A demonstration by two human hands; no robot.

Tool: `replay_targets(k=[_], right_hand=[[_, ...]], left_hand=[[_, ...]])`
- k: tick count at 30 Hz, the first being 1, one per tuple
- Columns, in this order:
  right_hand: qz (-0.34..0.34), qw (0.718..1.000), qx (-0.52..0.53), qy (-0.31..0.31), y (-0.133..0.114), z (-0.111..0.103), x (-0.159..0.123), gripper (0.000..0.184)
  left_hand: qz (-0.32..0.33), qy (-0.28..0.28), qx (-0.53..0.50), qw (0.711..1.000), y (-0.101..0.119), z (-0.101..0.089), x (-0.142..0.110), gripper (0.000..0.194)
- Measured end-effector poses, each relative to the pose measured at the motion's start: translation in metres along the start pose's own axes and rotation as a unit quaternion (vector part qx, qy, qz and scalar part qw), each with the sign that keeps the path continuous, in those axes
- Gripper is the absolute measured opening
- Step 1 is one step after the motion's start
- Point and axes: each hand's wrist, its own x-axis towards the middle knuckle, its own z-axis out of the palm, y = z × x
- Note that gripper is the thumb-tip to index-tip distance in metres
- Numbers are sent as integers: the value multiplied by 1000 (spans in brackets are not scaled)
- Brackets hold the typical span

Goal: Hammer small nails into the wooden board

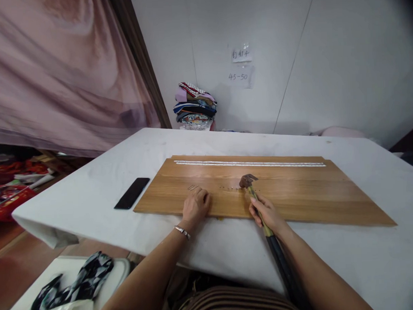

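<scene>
A claw hammer (275,252) with a rusty head and a yellow and black handle is gripped in my right hand (265,211), held high on the handle. Its head is over the near middle of a brown wooden board (306,196). My left hand (195,204) rests on the board's near left part with curled fingers; anything in them is hidden. Just beyond those fingers lie several loose nails (193,187). Between my two hands, a row of small nail heads (232,188) dots the wood, partly covered by the hammer head.
Two white strips (247,164) run along the board's far side. A black phone (132,193) lies left of the board on the white-covered table (92,186). Folded cloths (195,105) are stacked by the wall. At lower left, a white stool (120,271) bears patterned fabric.
</scene>
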Motion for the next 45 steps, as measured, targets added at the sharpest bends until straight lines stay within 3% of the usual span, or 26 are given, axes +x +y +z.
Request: replay_targets(k=[45], right_hand=[[6, 1000, -7, -2, 1, 0, 0, 46]], left_hand=[[6, 4, -6, 1000, 0, 0, 0, 23]])
